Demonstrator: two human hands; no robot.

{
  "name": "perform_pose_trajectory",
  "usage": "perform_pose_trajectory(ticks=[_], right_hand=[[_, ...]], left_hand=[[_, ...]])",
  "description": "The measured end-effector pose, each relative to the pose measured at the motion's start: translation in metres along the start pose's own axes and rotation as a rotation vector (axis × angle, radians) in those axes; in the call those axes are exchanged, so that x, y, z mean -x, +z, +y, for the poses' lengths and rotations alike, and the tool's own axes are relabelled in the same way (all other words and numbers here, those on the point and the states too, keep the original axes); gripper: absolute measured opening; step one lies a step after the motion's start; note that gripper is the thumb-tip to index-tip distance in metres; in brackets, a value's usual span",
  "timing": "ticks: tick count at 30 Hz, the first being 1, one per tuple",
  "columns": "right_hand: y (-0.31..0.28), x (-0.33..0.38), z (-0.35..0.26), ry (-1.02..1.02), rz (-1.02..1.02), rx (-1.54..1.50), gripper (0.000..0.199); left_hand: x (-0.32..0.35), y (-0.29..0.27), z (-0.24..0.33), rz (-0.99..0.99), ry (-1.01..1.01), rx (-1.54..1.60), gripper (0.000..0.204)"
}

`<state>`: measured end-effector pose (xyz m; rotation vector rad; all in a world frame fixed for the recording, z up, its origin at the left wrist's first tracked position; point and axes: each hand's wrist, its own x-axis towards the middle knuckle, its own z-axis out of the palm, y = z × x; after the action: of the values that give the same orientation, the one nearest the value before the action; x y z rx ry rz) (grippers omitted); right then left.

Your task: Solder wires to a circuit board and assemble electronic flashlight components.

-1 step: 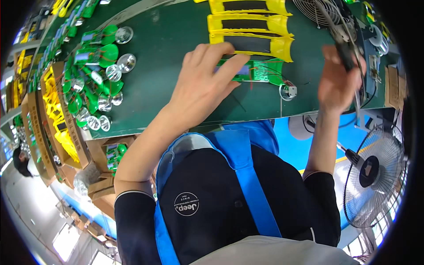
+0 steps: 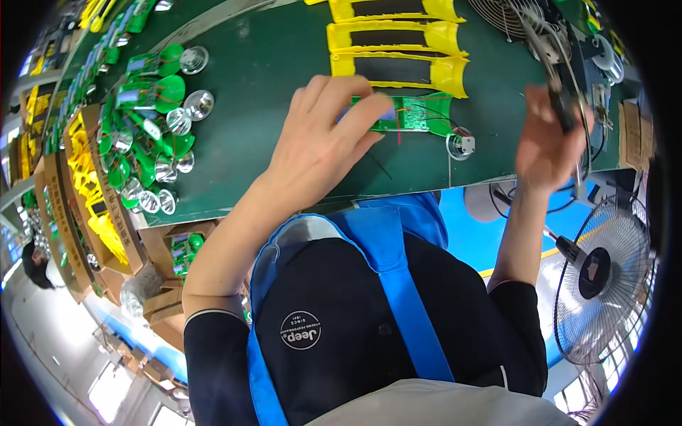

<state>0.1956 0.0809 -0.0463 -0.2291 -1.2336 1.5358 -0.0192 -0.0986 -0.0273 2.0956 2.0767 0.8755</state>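
My left hand [image 2: 323,138] lies over the left end of a green circuit board [image 2: 426,113], with thumb and fingers closed on it. A purple cylindrical cell shows beside the fingertips. Thin red and black wires run from the board to a small clear round lamp reflector [image 2: 460,145] on the table. At the right, my right hand [image 2: 545,142] is raised and blurred. Its fingers curl around the black handle of what looks like a soldering iron [image 2: 560,103], with a cord near the wrist. The handle partly hides the fingers.
Yellow-and-black casings [image 2: 394,69] lie in a row beyond the board. Green boards with reflectors [image 2: 167,124] cluster at the left, beside a cardboard box [image 2: 121,213] of yellow parts. A wire-coil guard [image 2: 501,14] stands at the far right; a fan [image 2: 604,273] is lower right.
The soldering iron and my right hand have shifted slightly right and toward me. My left hand stays on the board; the whole view has shifted a little.
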Motion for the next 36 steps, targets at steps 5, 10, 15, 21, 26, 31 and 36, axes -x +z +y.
perform_pose_trajectory(ticks=[5,10,15,21,26,31,36], right_hand=[[-0.009,0.052,-0.029,0.329,0.067,-0.217,0.022],[-0.021,0.064,-0.017,0.415,0.058,-0.268,0.024],[-0.009,0.058,-0.018,0.377,-0.048,0.053,0.025],[0.010,0.061,-0.019,0.380,-0.051,0.456,0.018],[0.015,0.059,-0.022,0.427,-0.035,0.524,0.016],[0.014,0.059,-0.023,0.448,-0.059,0.545,0.015],[0.011,0.059,-0.022,0.430,-0.086,0.538,0.015]], left_hand=[[-0.013,0.027,0.002,0.106,0.151,0.393,0.023],[-0.029,0.022,0.025,-0.080,-0.498,0.639,0.015],[-0.020,0.033,0.012,0.105,-0.082,0.400,0.013],[-0.022,0.025,0.025,0.020,-0.127,0.134,0.015],[-0.034,0.017,0.028,-0.114,-0.170,0.108,0.014],[-0.033,0.017,0.028,-0.130,-0.164,0.098,0.013],[-0.035,0.016,0.028,-0.155,-0.165,0.091,0.013]])
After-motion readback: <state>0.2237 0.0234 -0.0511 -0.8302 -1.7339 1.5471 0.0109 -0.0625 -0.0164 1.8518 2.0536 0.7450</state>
